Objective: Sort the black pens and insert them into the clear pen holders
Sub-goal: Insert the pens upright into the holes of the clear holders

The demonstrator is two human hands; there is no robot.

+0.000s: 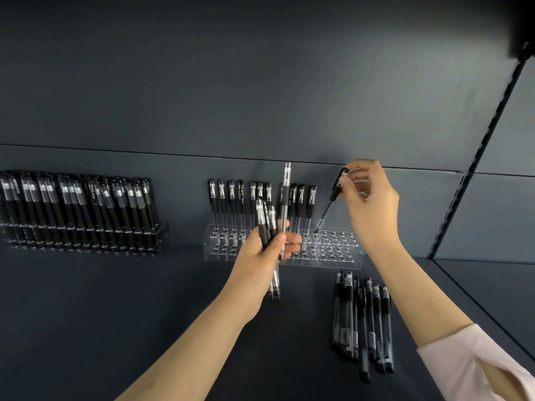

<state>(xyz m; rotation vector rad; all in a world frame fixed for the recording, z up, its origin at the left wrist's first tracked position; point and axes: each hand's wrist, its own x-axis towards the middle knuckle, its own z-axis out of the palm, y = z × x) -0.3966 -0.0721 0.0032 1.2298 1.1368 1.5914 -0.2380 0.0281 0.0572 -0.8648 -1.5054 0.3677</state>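
right hand [369, 204] pinches pen [330, 202] — tip at holder [333, 253] | left hand [260, 256] grips bundle [270, 227]

A black pen [330, 204] is pinched at its capped top by the fingertips of the right hand [367, 198] and is held tilted, its lower tip at a hole of the clear pen holder [338, 256], down and to the left of the pinch. A bundle of black pens [267, 224] is gripped upright in the left hand [260, 256], with one taller pen [286, 183] raised above the fist and a row of standing pens [231, 198] seen in the holder just behind this grip. Loose pens [362, 319] are laid on the dark shelf [144, 314] well below the right pinch, and a filled holder [86, 235] is set far to the left of the left grip.
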